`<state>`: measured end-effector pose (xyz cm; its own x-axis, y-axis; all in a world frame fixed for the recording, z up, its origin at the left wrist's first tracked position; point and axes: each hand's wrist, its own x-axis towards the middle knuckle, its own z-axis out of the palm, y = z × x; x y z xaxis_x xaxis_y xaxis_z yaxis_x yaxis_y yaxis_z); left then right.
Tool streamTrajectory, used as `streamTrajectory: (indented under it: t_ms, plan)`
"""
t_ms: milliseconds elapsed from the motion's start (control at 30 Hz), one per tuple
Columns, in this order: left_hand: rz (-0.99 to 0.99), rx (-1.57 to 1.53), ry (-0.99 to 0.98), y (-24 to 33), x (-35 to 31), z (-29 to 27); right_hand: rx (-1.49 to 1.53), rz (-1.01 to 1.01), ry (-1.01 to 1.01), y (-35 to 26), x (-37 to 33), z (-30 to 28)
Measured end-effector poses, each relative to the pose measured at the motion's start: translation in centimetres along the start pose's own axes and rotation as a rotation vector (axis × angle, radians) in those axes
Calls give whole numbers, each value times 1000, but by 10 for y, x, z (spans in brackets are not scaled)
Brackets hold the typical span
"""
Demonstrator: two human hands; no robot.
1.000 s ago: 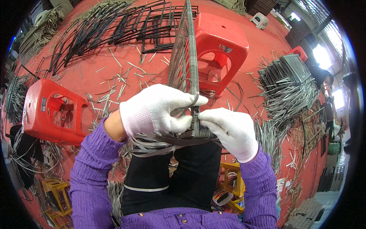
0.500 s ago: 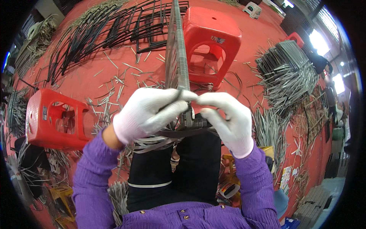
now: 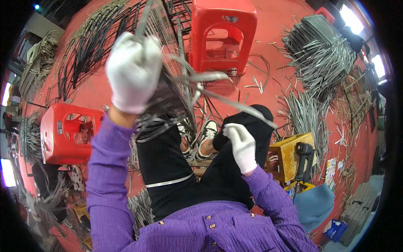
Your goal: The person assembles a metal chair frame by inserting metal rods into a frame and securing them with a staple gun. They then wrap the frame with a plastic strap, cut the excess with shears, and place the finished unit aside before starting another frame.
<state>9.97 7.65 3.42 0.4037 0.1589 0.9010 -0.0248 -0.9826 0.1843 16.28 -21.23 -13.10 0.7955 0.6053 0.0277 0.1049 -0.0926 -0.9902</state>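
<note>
My left hand (image 3: 134,73), in a white knit glove, is closed round the edge of a grey woven frame (image 3: 145,19) that is tilted and smeared by motion. Loose flat grey strips (image 3: 231,102) trail from the frame across to the right, over my right knee. More strips hang in a dark tangle (image 3: 161,105) below the left hand. My right hand (image 3: 242,147), gloved in white too, is apart from the frame, above my right thigh. Its fingers are curled together, with nothing seen in them.
Red stools (image 3: 224,38) stand ahead and at the left (image 3: 69,134). Black metal frames (image 3: 92,46) lie at the far left. A bundle of grey strips (image 3: 321,54) is at the right. Near my right leg are a yellow stool (image 3: 289,147) and a black power tool (image 3: 303,164).
The woven frame has swung up and left with my left hand and now tilts. My right hand has come off it and dropped toward my thigh. My legs have spread apart.
</note>
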Motion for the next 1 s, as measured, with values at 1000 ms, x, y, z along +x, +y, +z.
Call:
streamTrajectory:
  t_ms: [1000]
  plan:
    - [-182, -134, -64, -20, 1, -17, -460, -165, -680, 130, 21, 111]
